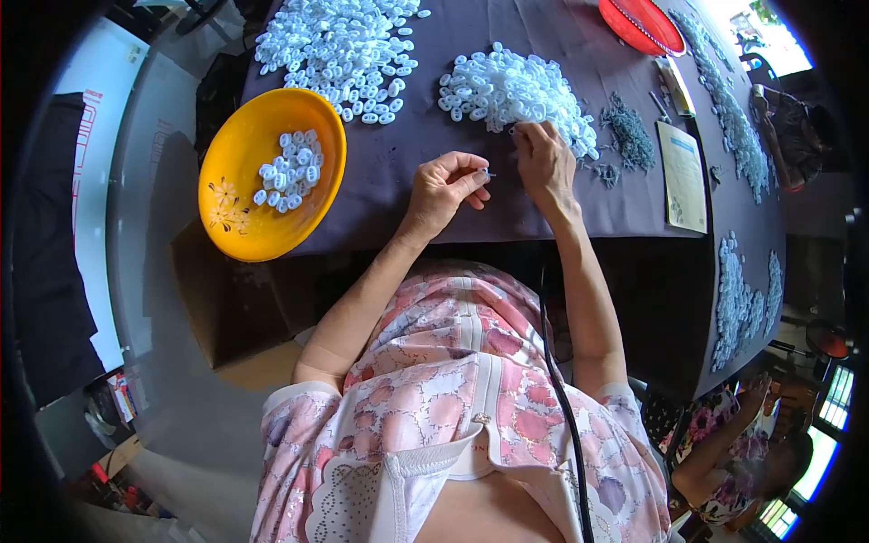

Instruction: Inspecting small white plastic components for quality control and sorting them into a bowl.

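Over the near part of the dark cloth, my left hand [444, 192] is closed, thumb against fingers. Pinched there is a small piece with a thin grey end [490, 173]; its exact kind is too small to tell. My right hand [547, 167] reaches to the near edge of a heap of white oval plastic pieces [514, 86], its fingers drawn together and pointing down. Whatever lies between those fingertips is mostly hidden. Right of the heap lies a loose pile of small grey parts [629, 131].
A yellow bowl [217, 167] holding several white pieces overhangs the table's left edge. Behind it spreads a bigger white heap [330, 45]. A red basket [638, 25] and a pale booklet [682, 176] lie to the right. Further right are more piles and two other people.
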A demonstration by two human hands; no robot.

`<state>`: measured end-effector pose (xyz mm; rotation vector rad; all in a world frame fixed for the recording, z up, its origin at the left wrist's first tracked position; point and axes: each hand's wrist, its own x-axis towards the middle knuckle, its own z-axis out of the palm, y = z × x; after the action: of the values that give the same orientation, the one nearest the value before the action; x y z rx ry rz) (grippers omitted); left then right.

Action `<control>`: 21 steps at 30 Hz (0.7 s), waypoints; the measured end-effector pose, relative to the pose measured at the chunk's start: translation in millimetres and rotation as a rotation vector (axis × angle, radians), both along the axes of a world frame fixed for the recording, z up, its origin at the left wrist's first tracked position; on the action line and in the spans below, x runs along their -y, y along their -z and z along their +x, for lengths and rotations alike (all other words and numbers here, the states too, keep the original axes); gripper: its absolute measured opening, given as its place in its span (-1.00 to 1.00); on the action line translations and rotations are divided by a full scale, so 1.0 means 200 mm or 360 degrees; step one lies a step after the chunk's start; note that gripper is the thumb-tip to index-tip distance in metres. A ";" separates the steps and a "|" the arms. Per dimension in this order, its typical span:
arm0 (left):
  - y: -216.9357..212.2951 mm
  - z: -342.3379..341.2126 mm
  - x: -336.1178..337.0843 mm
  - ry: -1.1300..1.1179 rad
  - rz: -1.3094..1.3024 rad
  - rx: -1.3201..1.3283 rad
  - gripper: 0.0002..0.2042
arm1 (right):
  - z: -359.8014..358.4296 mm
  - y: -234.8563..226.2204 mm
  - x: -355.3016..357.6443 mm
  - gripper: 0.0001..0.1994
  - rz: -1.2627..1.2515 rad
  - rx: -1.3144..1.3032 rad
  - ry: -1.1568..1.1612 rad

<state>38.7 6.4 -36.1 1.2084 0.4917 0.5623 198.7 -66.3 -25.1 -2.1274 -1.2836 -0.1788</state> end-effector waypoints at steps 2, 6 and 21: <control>0.00 0.00 0.00 -0.0001 -0.0003 0.0015 -0.88 | 0.00 0.01 -0.02 -0.91 -0.0107 0.0105 0.0033; 0.00 0.00 0.00 0.0004 -0.0023 0.0030 -0.88 | -0.05 -0.01 0.01 -0.91 -0.0187 -0.0016 -0.0098; 0.00 0.02 0.01 -0.0092 0.0071 -0.0001 -0.89 | 0.03 0.00 0.20 -0.90 0.0025 -0.0229 0.0086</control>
<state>41.9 3.6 -36.9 1.2400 0.5183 0.6246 204.5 -106.2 -25.6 -2.1221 -1.1387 -0.0568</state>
